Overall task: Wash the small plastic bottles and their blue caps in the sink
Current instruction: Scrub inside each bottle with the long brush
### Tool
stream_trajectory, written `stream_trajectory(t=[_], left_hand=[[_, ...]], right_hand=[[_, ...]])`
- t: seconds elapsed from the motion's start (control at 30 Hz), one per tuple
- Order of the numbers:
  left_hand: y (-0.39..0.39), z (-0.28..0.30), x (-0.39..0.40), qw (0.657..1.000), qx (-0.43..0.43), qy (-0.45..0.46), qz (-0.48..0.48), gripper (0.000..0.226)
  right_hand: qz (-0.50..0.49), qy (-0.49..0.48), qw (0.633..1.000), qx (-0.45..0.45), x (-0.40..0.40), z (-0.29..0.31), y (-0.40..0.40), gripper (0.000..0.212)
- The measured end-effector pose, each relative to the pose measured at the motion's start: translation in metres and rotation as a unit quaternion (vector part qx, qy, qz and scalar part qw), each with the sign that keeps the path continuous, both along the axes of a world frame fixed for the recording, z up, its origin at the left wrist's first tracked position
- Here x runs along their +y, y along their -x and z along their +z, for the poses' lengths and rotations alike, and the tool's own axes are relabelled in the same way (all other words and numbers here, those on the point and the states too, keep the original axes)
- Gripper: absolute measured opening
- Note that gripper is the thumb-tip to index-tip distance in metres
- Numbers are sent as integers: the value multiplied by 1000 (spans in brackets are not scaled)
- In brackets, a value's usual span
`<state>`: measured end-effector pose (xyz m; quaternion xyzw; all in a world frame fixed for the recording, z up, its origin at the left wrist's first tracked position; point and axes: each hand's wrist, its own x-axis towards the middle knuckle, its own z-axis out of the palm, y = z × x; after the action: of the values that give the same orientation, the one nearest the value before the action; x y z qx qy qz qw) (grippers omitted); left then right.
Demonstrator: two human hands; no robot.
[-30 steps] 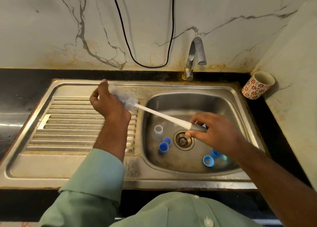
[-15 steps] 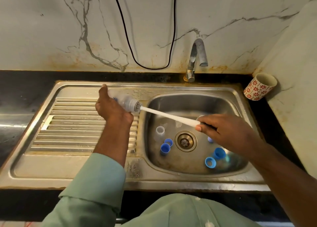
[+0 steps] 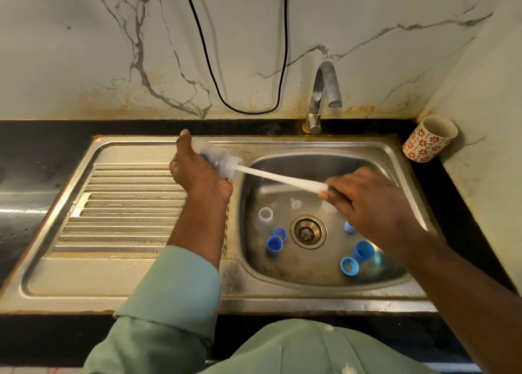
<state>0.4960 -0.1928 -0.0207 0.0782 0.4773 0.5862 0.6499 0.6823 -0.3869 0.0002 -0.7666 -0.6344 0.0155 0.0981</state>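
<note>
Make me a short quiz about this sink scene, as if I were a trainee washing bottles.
1. True or false: the curved metal tap is running.
2. The left hand grips: A) a blue plastic cap, B) the small clear plastic bottle, C) the flowered cup.
3. Fill in: the right hand holds the long white bottle brush by its ____.

Key: 1 false, no water shows; 2 B; 3 handle. The blue plastic caps lie loose in the steel sink basin.

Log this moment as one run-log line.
step: scrubbing bottle inside | left hand: grips bottle | right hand: grips brush handle | sink: blue caps loose | tap: no water seen
</note>
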Motion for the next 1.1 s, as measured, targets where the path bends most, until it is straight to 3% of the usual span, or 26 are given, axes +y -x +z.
stream_trajectory(t=[0.07, 0.13, 0.27, 0.33, 0.4, 0.43, 0.5, 0.53, 0.6, 0.67, 0.7, 0.73, 0.77, 0.83, 0.87, 0.93, 1.0, 1.07, 1.1], left_hand=[[0, 5, 0, 1000, 3, -6, 2, 51], [3, 9, 4, 1000, 4, -9, 15, 50], [3, 15, 6, 1000, 17, -17, 14, 47], [2, 14, 6, 999, 29, -25, 22, 47], [2, 12, 6, 999, 40, -26, 23, 46], [2, 10, 6, 998, 43, -25, 23, 45], [2, 6, 6, 999, 33, -24, 20, 44], [2, 3, 6, 999, 27, -23, 19, 44], [2, 1, 6, 999, 27, -21, 21, 43], [2, -3, 7, 999, 25, -22, 24, 44], [3, -4, 7, 999, 21, -21, 26, 45], [3, -5, 6, 999, 13, -20, 28, 46], [4, -6, 5, 999, 2, -21, 32, 46], [7, -11, 4, 999, -9, -25, 40, 48], [7, -12, 3, 999, -12, -28, 40, 49], [8, -13, 3, 999, -9, -26, 46, 49], [12, -13, 7, 997, 17, -21, 69, 49], [21, -10, 14, 996, 29, -28, 85, 48], [25, -9, 17, 995, 36, -36, 89, 47]], right_hand=[[-15, -71, 997, -21, 4, 1, -2, 39], [-28, -64, 998, -5, 4, -1, -4, 42], [-65, -11, 972, 226, 5, -8, -6, 48], [-48, 36, 962, 268, 6, -7, -5, 48], [-30, 69, 980, 187, 3, -3, -4, 73], [-27, 64, 992, 106, 2, -2, -4, 73], [-29, 13, 999, 22, 0, -1, -3, 54], [-28, -7, 999, 32, 0, -3, -5, 40], [-42, 26, 984, 172, 1, -7, -6, 14], [-46, 114, 919, 376, 1, -9, -5, 20], [-42, 147, 896, 417, 1, -9, -4, 24], [-34, 156, 897, 413, 1, -10, -3, 24], [-23, 134, 923, 359, 1, -14, -5, 21], [-5, 30, 991, 133, 3, -22, -9, 15], [-3, -32, 999, 30, 3, -24, -10, 21], [-12, -91, 996, -8, 2, -26, -8, 22], [-60, 9, 980, 191, -2, -18, -3, 11], [-101, 139, 903, 393, -9, -20, -2, 28], [-118, 153, 883, 428, -13, -21, -3, 29]])
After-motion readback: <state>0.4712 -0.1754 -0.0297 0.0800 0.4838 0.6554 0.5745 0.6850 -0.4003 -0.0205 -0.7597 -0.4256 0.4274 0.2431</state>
